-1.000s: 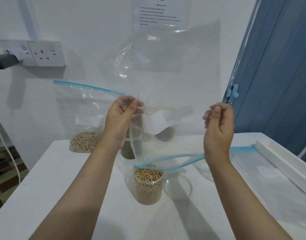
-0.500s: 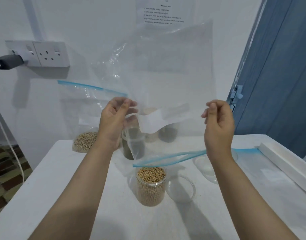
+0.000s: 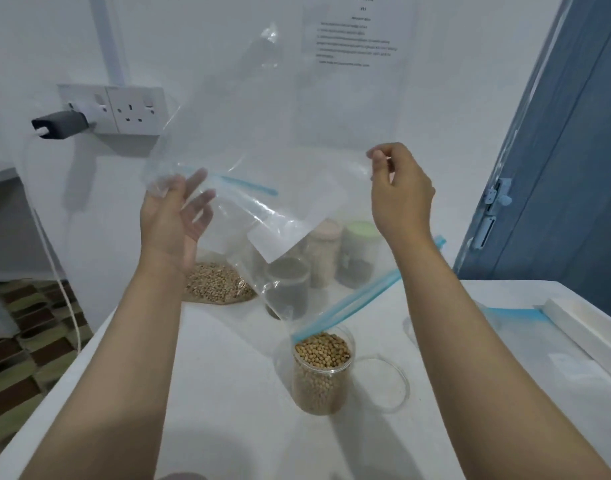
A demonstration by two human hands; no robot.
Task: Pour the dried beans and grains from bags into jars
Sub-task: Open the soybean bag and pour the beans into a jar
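Hanging above the bean jar (image 3: pixel 321 372), the empty bag (image 3: pixel 283 174) is pinched by the right hand (image 3: pixel 399 194); the left hand (image 3: pixel 174 220) is spread.

clear bag (image 3: pixel 280 188) with blue zip strip, centre frame. tan beans in clear jar (image 3: pixel 320 370), lower centre. white table (image 3: pixel 228 393). blue door (image 3: pixel 574 150), right. brown-green patterned floor (image 3: pixel 23 341), lower left.

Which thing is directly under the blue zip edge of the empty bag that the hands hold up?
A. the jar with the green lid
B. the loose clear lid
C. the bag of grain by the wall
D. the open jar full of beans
D: the zip edge of the empty bag ends just above the open jar of beans.
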